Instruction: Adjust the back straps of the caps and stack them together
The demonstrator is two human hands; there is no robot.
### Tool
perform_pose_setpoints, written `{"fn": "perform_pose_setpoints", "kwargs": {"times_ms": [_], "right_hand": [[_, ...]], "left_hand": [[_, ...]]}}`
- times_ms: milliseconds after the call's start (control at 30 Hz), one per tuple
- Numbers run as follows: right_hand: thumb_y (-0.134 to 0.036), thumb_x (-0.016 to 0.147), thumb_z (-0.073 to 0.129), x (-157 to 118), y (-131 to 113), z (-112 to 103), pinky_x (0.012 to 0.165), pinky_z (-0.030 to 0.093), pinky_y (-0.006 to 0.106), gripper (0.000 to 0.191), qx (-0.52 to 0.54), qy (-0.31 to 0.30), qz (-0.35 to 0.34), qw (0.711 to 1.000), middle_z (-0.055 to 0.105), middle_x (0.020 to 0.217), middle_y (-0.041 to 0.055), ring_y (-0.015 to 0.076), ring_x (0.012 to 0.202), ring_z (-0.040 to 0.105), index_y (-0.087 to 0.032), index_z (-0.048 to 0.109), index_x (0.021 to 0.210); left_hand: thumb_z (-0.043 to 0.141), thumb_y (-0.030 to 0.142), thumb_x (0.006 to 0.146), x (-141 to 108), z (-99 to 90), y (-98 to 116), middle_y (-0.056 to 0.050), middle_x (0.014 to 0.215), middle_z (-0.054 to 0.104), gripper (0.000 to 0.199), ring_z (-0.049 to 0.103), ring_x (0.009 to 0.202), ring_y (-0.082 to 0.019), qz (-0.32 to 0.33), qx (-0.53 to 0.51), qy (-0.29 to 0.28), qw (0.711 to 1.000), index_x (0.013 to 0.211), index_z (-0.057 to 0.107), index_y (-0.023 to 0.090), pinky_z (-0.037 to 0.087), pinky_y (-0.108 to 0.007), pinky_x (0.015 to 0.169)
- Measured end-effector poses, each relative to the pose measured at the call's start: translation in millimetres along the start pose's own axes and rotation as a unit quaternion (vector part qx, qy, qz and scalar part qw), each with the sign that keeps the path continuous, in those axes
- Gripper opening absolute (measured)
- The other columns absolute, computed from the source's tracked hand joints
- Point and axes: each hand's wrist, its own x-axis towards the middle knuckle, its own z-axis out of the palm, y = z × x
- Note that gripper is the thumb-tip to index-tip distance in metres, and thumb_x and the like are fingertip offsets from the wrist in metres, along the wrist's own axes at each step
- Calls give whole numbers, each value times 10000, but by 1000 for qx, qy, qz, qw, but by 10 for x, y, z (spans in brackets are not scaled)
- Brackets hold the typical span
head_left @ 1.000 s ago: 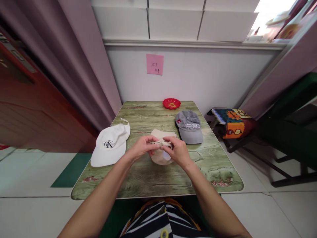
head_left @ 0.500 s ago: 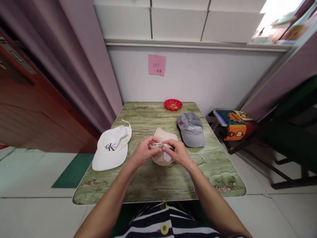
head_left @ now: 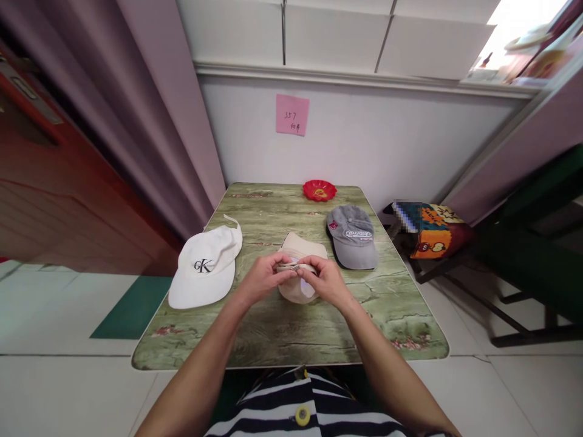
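A beige baseball cap [head_left: 304, 244] lies at the middle of the table with its back strap toward me. My left hand [head_left: 268, 273] pinches the left part of that strap between thumb and fingers. From the other side my right hand [head_left: 324, 278] grips the strap's right part, close to the small buckle between my fingertips. Fingers cover much of the buckle. To the left rests a white cap [head_left: 204, 267] with black "CK"-like letters and its strap end loose. A grey cap [head_left: 353, 237] with white lettering sits to the right.
A red scalloped dish [head_left: 319, 190] stands at the far edge of the green wood-patterned table [head_left: 268, 340]. Behind it, a pink note [head_left: 292, 114] sticks to the wall. A stool with a colourful cover [head_left: 432, 230] and a dark chair [head_left: 537, 255] are at the right.
Both hands stay on the beige cap's strap, its two parts now drawn slightly flatter and closer at the buckle. The camera view has shifted a little; the other caps lie still.
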Motion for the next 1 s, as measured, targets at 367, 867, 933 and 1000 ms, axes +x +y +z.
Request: {"fn": "perform_pose_setpoints", "kwargs": {"times_ms": [367,867,933,1000], "right_hand": [[-391,830,626,43,-19,74,568,407,222,243,-25,27,12,999,662,708,-4,132,618,545,-173,700,909],[-508,756,690,100,-9,118,522,396,231,355,110,39,68,991,597,620,-11,121,536,520,-161,654,822],[-522,738,702,107,-31,121,511,386,227,375,131,34,81,987,592,619,-12,115,530,504,-160,656,822],[-534,724,708,117,-56,124,494,365,223,394,147,32,95,984,580,603,-15,106,518,474,-153,668,815]], "left_hand": [[728,393,732,31,-53,-29,-5,691,614,273,535,573,-122,-12,2,-9,1000,838,695,144,425,-204,499],[655,259,825,3,-9,-88,-84,1045,681,111,615,1037,-225,186,191,102,958,926,658,214,485,-313,853],[651,251,827,5,-11,-87,-94,1064,677,92,616,1044,-227,190,193,107,957,909,653,208,484,-324,869],[654,227,818,10,-8,-82,-89,1047,677,97,617,1037,-223,194,195,110,955,912,642,205,477,-327,882]]}}
